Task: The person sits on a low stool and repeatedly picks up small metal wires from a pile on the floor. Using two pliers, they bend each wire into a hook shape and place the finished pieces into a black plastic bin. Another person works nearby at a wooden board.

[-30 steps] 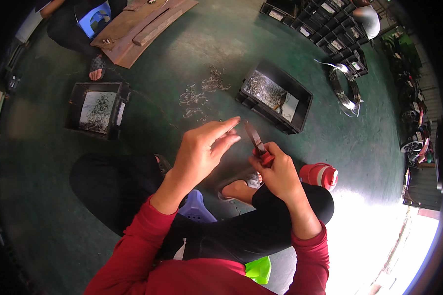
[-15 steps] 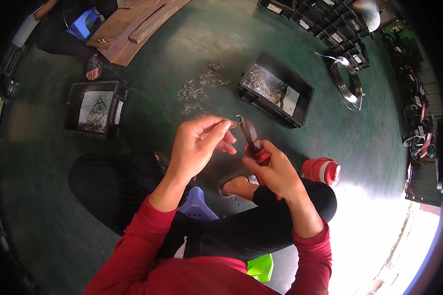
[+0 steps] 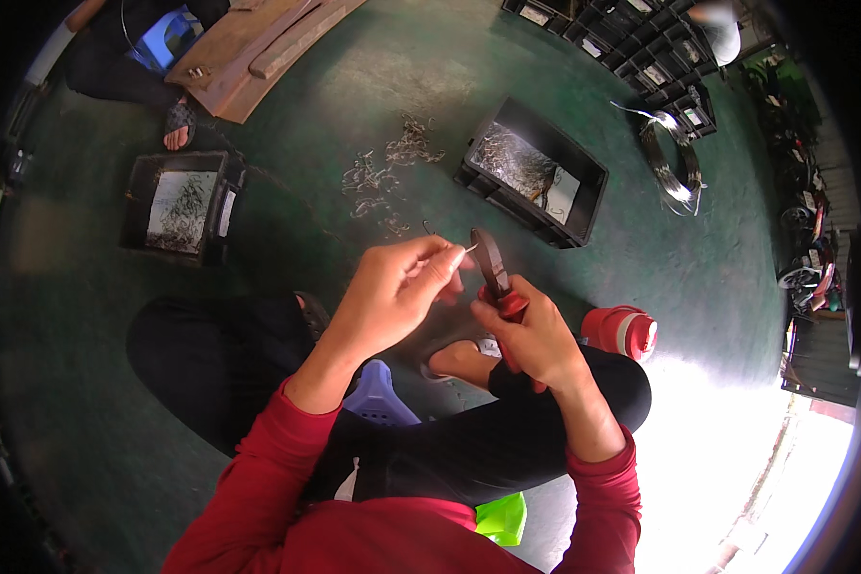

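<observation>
Between the thumb and fingers of my left hand (image 3: 392, 292) is a thin, short metal wire piece (image 3: 471, 249), its tip close to the plier jaws. Whether the tip touches them I cannot tell. My right hand (image 3: 540, 335) is wrapped round red-handled pliers (image 3: 489, 260), jaws pointing up and slightly left. Beyond my hands, bent wire hooks (image 3: 365, 175) lie in loose heaps on the green floor.
A black crate (image 3: 584, 225) with metal pieces stands ahead to the right, another black crate (image 3: 222, 172) to the left. Farther right lies a wire coil (image 3: 653, 158). A red jug (image 3: 603, 330) is beside my right knee. Another person sits at far left by wooden boards (image 3: 249, 67).
My left hand has shifted slightly right and down. The wire's bent end showed above the plier tip earlier; now its tip points up toward the side of the jaws.
</observation>
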`<state>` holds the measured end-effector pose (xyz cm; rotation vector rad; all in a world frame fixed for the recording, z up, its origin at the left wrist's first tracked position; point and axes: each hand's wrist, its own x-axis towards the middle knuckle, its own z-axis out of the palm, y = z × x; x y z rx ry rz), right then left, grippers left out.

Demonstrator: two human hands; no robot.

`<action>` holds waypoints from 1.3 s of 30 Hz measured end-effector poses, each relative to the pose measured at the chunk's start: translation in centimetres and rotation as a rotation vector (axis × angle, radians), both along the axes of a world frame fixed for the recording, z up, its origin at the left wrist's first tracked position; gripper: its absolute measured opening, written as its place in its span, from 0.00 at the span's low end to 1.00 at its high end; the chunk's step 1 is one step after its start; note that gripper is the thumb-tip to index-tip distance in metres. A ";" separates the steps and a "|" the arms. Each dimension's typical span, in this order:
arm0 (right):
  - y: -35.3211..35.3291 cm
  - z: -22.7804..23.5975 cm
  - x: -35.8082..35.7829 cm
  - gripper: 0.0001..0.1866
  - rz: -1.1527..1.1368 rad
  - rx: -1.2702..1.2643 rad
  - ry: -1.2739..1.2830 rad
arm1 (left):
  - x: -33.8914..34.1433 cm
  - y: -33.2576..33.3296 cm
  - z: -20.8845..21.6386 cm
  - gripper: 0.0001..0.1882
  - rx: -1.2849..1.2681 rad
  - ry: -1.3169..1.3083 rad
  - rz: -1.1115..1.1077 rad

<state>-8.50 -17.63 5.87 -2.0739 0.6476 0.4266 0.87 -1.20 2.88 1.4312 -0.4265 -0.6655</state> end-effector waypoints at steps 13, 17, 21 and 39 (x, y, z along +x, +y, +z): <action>0.5 -1.3 -0.2 0.12 -0.036 -0.206 -0.182 | -1.0 -0.3 -0.1 0.16 0.128 -0.255 0.044; 0.6 -1.3 -0.2 0.13 -0.026 -0.308 -0.237 | -1.2 -0.5 -0.6 0.15 0.070 -0.233 0.037; 0.7 -1.5 0.0 0.14 -0.022 -0.352 -0.268 | -1.5 -0.6 -0.7 0.16 0.042 -0.202 0.050; -0.9 -1.8 0.0 0.14 0.019 -0.242 -0.384 | -0.2 -0.3 -0.6 0.17 -0.400 0.557 -0.183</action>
